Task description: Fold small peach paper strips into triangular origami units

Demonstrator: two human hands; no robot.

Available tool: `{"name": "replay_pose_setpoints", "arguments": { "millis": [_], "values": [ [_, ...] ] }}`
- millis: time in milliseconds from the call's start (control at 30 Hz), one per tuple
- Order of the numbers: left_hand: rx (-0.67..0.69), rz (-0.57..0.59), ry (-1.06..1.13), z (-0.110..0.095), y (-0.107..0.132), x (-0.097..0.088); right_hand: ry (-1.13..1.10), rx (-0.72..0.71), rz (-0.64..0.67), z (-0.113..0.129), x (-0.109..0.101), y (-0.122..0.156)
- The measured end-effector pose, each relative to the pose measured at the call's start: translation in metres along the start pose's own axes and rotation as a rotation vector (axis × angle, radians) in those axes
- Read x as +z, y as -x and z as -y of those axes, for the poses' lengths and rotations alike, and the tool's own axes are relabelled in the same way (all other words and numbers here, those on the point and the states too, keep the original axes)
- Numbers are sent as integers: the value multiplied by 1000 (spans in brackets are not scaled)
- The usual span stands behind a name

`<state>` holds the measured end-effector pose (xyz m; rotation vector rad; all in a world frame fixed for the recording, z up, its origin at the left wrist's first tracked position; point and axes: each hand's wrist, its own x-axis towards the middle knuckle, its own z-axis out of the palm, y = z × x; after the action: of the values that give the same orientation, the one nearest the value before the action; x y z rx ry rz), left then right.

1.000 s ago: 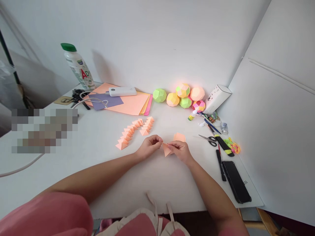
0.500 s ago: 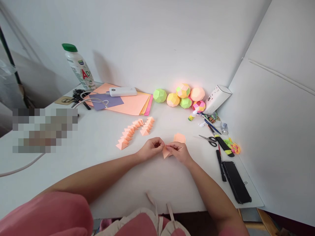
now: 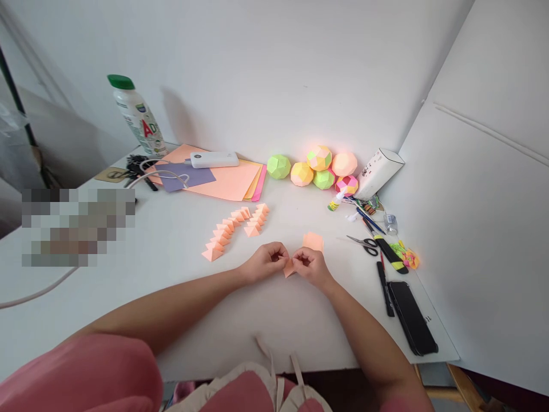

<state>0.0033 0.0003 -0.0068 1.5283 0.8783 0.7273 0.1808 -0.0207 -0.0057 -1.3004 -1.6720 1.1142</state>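
Between my two hands is a small peach piece of folded paper (image 3: 289, 269), its lower corner pointing toward me. My left hand (image 3: 266, 263) pinches its left edge. My right hand (image 3: 312, 265) pinches the paper on the other side, fingertips close to those of the left. Fingers hide most of the sheet. Just beyond my right hand lies a small stack of peach paper squares (image 3: 314, 241). To the left, a long curved row of folded peach paper units (image 3: 223, 230) stands beside a shorter row of folded units (image 3: 257, 220).
Paper polyhedron balls (image 3: 319, 158) sit against the wall. Scissors (image 3: 365, 244), a utility knife (image 3: 391, 254), a glue bottle (image 3: 335, 201) and a phone (image 3: 412, 317) lie at right. Coloured sheets (image 3: 231, 182) under a white power bank (image 3: 214, 159) and a bottle (image 3: 139, 117) stand at back left.
My fingers have shifted along the peach paper; the right fingertips are slightly farther right. Less of the paper shows below the hands. Everything else is unmoved.
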Motion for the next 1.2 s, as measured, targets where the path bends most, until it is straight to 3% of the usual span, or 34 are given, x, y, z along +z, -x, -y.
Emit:
{"name": "replay_pose_setpoints", "arguments": {
  "millis": [333, 533, 867, 1033, 1200],
  "values": [
    [-100, -50, 117, -6, -1, -4, -229, 80, -84, -5, -7, -5],
    [-93, -68, 100, -6, 1, -2, -56, 80, -5, -3, -5, -3],
    [-25, -222, 188, -1, -4, -4, -89, 56, -110, -5, -9, -4],
    [-3, -134, 343, 2, -4, -3, -142, 44, -154, -7, -5, -5],
    [2, -119, 314, 12, -7, -3, -167, 54, -146, -6, -4, -6]
  ]
}}
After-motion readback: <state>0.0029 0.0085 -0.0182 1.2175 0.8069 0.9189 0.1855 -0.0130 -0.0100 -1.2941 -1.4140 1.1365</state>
